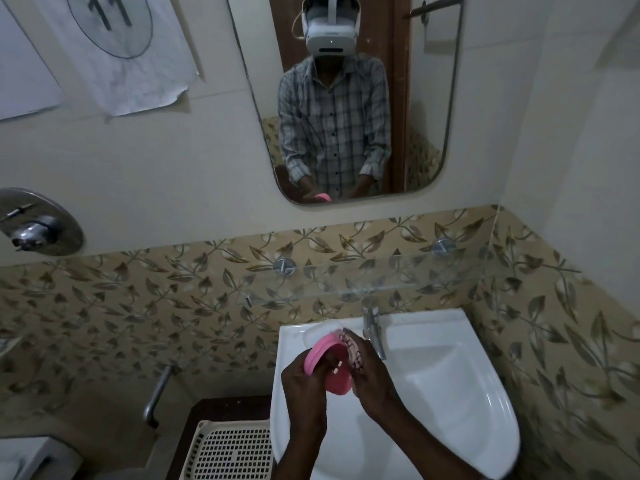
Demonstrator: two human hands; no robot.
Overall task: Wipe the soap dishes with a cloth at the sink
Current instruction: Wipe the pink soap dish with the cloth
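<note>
Head view: the left hand (304,384) is closed around a pink soap dish (327,367), gripping its left edge so the dish stands tilted on its side, with the hollow face turned toward the right. The right hand (372,379) is closed on a patterned cloth (351,348), pressing it against the right rim of the dish; the cloth shows pale with dark markings between the fingers and the pink plastic. Both hands meet over the near-left part of a white sink (450,386), above its rim rather than inside the bowl. Just to the far right of the hands a chrome tap (372,323) stands on the back ledge of the sink. Above it a glass shelf (363,275) runs along a band of leaf-patterned tiles (156,306). Farther up, a mirror (426,133) on the wall reflects a person in a checked shirt. To the near left, beside the sink, a white perforated plastic basket (228,452) sits low, and a metal wall fitting (41,226) is mounted at far left.
</note>
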